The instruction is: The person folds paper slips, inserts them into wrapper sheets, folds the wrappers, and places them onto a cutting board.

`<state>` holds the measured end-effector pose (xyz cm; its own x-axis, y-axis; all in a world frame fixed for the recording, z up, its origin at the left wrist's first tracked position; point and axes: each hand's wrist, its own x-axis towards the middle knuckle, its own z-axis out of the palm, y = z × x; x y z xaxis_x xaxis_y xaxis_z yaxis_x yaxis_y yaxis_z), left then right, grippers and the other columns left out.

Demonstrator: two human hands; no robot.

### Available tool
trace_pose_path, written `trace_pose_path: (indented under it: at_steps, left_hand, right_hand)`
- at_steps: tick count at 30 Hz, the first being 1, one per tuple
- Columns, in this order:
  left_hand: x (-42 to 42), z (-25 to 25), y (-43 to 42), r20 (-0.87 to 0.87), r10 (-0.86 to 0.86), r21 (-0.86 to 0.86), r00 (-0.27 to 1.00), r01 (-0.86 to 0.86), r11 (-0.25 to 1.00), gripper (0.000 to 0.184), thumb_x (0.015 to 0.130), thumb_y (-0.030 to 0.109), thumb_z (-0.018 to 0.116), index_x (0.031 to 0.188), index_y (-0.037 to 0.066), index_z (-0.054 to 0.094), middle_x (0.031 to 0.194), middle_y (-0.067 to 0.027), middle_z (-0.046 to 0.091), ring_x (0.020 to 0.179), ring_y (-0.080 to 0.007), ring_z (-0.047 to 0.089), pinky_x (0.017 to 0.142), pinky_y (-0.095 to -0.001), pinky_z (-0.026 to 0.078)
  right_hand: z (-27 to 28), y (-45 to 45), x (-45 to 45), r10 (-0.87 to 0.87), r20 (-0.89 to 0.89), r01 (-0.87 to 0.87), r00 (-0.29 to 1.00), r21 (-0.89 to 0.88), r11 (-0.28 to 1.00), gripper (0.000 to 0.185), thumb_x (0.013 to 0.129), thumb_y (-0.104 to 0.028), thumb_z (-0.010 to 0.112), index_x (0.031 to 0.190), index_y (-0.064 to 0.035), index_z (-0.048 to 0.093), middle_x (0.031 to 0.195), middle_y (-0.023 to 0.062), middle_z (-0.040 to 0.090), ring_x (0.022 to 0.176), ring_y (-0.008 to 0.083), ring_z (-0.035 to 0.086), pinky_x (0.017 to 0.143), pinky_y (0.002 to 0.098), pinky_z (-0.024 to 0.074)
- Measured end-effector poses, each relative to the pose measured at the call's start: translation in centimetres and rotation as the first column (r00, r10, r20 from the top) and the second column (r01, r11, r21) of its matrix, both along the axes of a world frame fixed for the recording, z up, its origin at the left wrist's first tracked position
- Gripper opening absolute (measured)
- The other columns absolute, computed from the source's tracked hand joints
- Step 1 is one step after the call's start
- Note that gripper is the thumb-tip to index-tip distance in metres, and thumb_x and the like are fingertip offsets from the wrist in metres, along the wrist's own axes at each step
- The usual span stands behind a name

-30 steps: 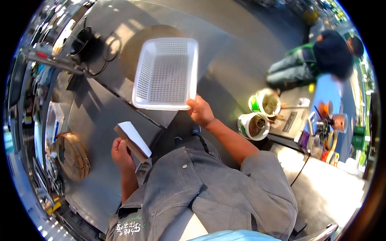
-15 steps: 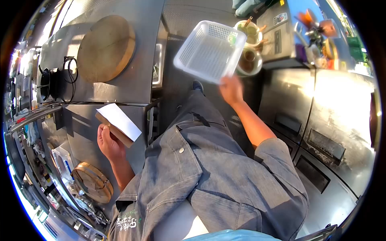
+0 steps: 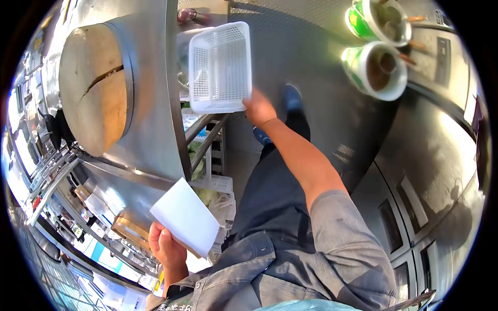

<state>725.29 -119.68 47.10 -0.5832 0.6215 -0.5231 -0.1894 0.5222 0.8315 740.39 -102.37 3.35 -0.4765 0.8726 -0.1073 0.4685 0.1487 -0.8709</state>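
A steel worktop carries a round, cracked wooden block; beside its edge is a white perforated basket, and nearer the body, a flat white piece with a brown edge. The right hand grips the basket's near right corner; the left hand holds the flat piece's lower side.

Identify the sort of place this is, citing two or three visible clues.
Likely a commercial kitchen: a cracked round wooden block on a metal worktop, metal cabinets opposite, and a white perforated basket in the right hand.
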Motion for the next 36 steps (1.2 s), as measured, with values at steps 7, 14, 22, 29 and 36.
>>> trace_pose_path:
  at_steps: [7,14,22,29,36]
  left_hand:
    - [1.1,-3.5,1.2,-0.101,0.036,-0.257,0.994,-0.060,0.965,0.021,0.094,0.021,0.059,0.086,0.002,0.057,0.091,-0.0079,0.066,0.082,-0.0146,0.058,0.077,-0.0307,0.046]
    - [0.6,-2.4,1.8,-0.118,-0.139,-0.221,0.983,0.111,0.969,0.015,0.093,0.016,0.055,0.084,0.003,0.056,0.089,-0.0041,0.062,0.083,-0.0126,0.054,0.080,-0.0282,0.043]
    - [1.0,1.0,2.0,-0.379,-0.238,-0.043,0.895,0.239,0.970,0.007,0.087,-0.003,0.061,0.084,-0.002,0.054,0.089,-0.0101,0.056,0.079,-0.0182,0.054,0.069,-0.0301,0.043]
    - [2.2,9.2,2.1,-0.553,-0.198,0.247,0.810,0.386,0.889,0.009,0.086,-0.001,0.068,0.090,-0.001,0.060,0.092,-0.0107,0.062,0.075,-0.0224,0.063,0.066,-0.0310,0.053]
    - [1.3,14.1,-3.0,-0.338,-0.134,0.409,0.932,0.273,0.871,0.003,0.091,0.001,0.060,0.091,-0.001,0.058,0.092,-0.0102,0.059,0.078,-0.0186,0.056,0.070,-0.0317,0.049]
  right_hand:
    - [-4.8,3.1,-10.3,0.219,0.193,-0.129,0.956,-0.394,0.910,0.055,0.098,-0.004,0.049,0.149,-0.0250,0.051,0.159,0.0241,0.037,0.127,0.0379,0.059,0.103,0.0458,0.0510]
    - [-1.4,-2.8,-1.7,0.351,0.294,-0.210,0.889,-0.419,0.883,0.025,0.098,-0.023,0.057,0.119,-0.0097,0.062,0.114,0.0169,0.069,0.107,0.0375,0.066,0.091,0.0489,0.0537]
    - [26.1,0.5,7.2,0.128,0.071,-0.076,0.989,-0.501,0.862,0.035,0.104,-0.033,0.056,0.087,-0.0029,0.061,0.082,0.0217,0.065,0.077,0.0403,0.065,0.069,0.0459,0.0495]
    - [50.8,-2.7,2.2,0.411,-0.220,-0.464,0.885,-0.318,0.827,0.026,0.100,-0.026,0.063,0.097,0.0003,0.060,0.080,0.0118,0.063,0.070,0.0214,0.062,0.068,0.0336,0.0512]
    - [57.0,-8.8,-0.4,0.304,-0.345,-0.399,0.888,-0.251,0.882,0.021,0.105,-0.017,0.056,0.102,0.0027,0.065,0.088,0.0046,0.066,0.081,0.0111,0.058,0.073,0.0287,0.0491]
